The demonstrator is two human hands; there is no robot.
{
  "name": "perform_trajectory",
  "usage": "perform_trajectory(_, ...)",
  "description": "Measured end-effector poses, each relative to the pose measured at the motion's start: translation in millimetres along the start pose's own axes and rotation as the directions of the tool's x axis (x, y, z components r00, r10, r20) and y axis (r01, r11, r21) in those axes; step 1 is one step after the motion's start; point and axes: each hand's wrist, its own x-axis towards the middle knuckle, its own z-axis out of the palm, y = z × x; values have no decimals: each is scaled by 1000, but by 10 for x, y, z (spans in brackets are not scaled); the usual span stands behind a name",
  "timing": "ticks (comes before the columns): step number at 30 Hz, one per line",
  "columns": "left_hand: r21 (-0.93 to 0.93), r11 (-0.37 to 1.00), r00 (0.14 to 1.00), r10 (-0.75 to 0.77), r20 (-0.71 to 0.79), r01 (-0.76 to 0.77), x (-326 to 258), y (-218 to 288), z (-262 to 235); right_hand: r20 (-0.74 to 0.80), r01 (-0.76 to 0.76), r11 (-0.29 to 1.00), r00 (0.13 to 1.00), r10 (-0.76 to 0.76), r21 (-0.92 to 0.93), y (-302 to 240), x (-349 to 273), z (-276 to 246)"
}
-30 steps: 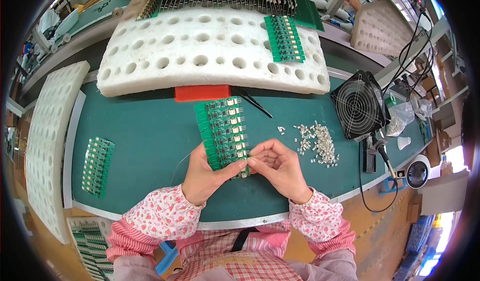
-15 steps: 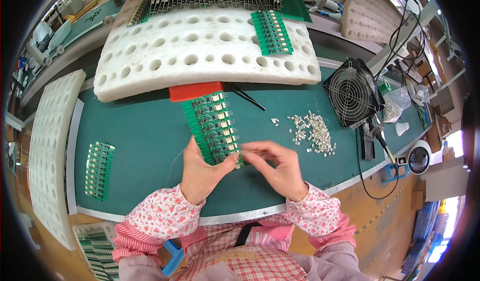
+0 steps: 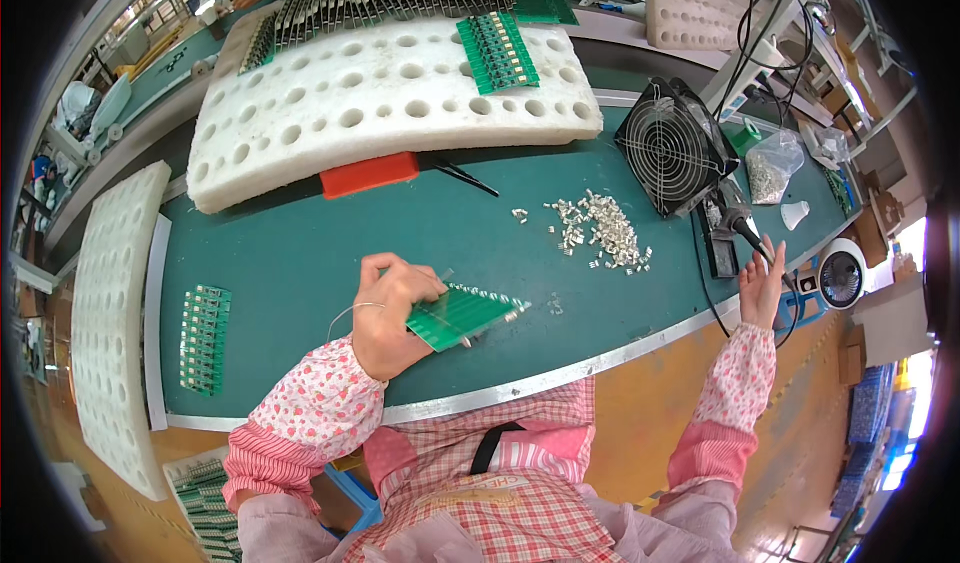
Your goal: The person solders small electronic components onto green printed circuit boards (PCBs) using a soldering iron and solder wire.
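Observation:
My left hand [image 3: 392,313] grips a green circuit board panel [image 3: 470,315] above the mat's near part. The panel is turned underside up and tilted, so most of its components are hidden. A thin pale wire [image 3: 352,310] curves beside this hand. At the right, my right hand [image 3: 760,288] has its fingers around the rear of a dark soldering iron [image 3: 745,229], which lies in its stand [image 3: 720,253]. Between the hands, small white-and-metal connectors [image 3: 612,231] lie in a loose pile. Another circuit board panel [image 3: 205,340] lies at the left, component side up.
A white foam block [image 3: 330,133] bears a panel [image 3: 498,53] and a row of upright panels [image 3: 390,3]. Before it are a red tray [image 3: 370,175] and black tweezers [image 3: 466,179]. A black fan [image 3: 668,151] stands at the right, near a bag of parts [image 3: 775,168].
My left hand has turned the panel underside up and lowered it. My right hand has left the panel and moved right to the soldering iron. The view has shifted slightly.

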Motion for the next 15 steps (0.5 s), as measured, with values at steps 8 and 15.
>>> perform_trajectory(8, 251, 916, 949, 293, 117, -313, -167, -203, -155, -83, 52, 978, 994, -70, -201, -113, -798, 395)
perform_trajectory(15, 258, 861, 890, 376, 259, -439, -191, -180, -216, 145, 402, 872, 915, -376, -279, 210, -2055, 1217)
